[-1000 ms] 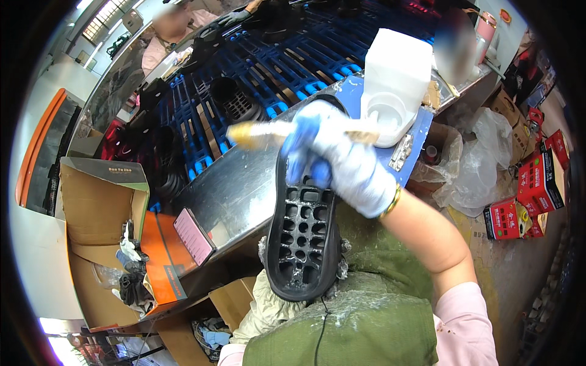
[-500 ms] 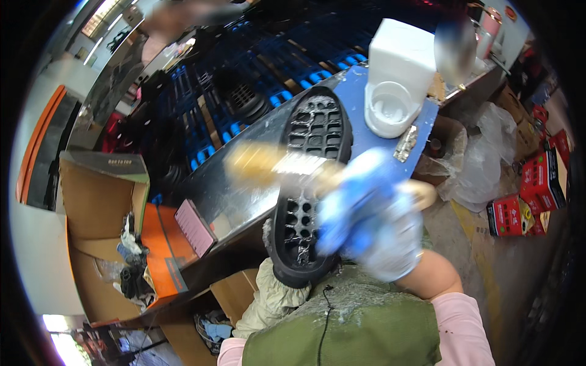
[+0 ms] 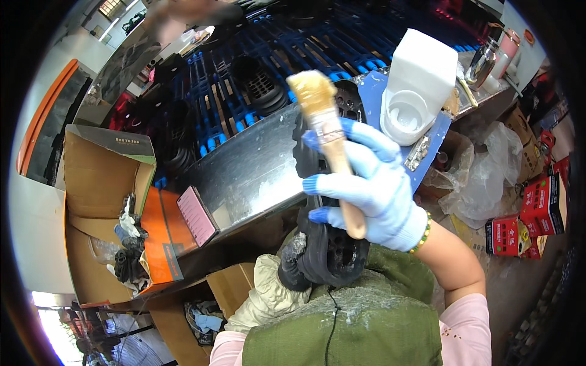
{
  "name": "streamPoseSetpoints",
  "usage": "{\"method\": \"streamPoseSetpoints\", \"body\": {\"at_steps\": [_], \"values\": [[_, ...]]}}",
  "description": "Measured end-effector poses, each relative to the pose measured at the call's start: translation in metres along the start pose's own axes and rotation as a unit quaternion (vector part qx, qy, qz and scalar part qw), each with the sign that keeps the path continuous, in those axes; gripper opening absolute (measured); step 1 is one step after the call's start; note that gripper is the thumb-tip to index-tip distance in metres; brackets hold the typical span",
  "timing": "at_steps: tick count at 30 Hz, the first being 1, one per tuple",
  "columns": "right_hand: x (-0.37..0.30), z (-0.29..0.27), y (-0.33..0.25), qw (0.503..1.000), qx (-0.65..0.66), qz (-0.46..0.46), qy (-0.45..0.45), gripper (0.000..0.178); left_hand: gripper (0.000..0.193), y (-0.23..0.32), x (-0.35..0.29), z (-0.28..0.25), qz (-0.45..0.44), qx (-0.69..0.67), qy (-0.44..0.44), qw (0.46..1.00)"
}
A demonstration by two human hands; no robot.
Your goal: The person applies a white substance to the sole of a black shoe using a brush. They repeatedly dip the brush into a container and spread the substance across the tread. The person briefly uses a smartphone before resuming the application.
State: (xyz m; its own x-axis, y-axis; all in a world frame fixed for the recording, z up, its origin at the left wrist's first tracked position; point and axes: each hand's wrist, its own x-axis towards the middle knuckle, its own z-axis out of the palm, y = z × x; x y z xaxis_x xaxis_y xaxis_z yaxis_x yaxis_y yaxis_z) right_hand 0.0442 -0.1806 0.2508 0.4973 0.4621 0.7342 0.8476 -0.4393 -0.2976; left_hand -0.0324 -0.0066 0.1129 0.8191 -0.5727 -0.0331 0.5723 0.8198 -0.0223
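Observation:
My right hand (image 3: pixel 378 189), in a light blue glove with darker blue fingertips, is closed around a paintbrush (image 3: pixel 337 152). The brush has a wooden handle and yellowish bristles that point up and away from me, above the bench. Behind and below it is a black shoe sole (image 3: pixel 342 262) with a grid of hollows, partly covered by the hand and brush. My left hand (image 3: pixel 294 265), in a dark glove with whitish residue, grips the near end of the sole; its fingers are mostly hidden. A white pot (image 3: pixel 406 116) holding whitish liquid stands to the right on a blue board (image 3: pixel 372 91).
A pink-screened phone (image 3: pixel 196 216) lies on the metal bench (image 3: pixel 250 165). Left of it, an opened cardboard box (image 3: pixel 101 183) holds gloves and scraps. More soles (image 3: pixel 259 85) stand on blue racks beyond the bench. Plastic bags (image 3: pixel 488 165) and red boxes (image 3: pixel 543 204) are at right.
My right hand has lifted the brush off the sole; its bristles swung from pointing left to pointing upward. The sole has tilted and now shows narrower behind the hand.

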Motion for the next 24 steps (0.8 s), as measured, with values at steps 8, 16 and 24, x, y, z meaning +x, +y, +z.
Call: {"method": "streamPoseSetpoints", "body": {"at_steps": [8,16,24], "values": [[0.022,-0.01,0.042,0.987,0.106,0.019,0.121,0.051,0.045,0.032,-0.021,-0.017,-0.047,0.152,0.119,0.98],[0.05,-0.081,0.18,0.943,0.23,0.198,0.134,0.032,0.063,0.025,-0.043,0.054,0.103,0.391,0.235,0.884],[0.054,-0.084,0.259,0.859,0.278,0.382,0.196,0.023,0.069,0.055,0.033,0.15,0.141,0.387,0.06,0.909]]}}
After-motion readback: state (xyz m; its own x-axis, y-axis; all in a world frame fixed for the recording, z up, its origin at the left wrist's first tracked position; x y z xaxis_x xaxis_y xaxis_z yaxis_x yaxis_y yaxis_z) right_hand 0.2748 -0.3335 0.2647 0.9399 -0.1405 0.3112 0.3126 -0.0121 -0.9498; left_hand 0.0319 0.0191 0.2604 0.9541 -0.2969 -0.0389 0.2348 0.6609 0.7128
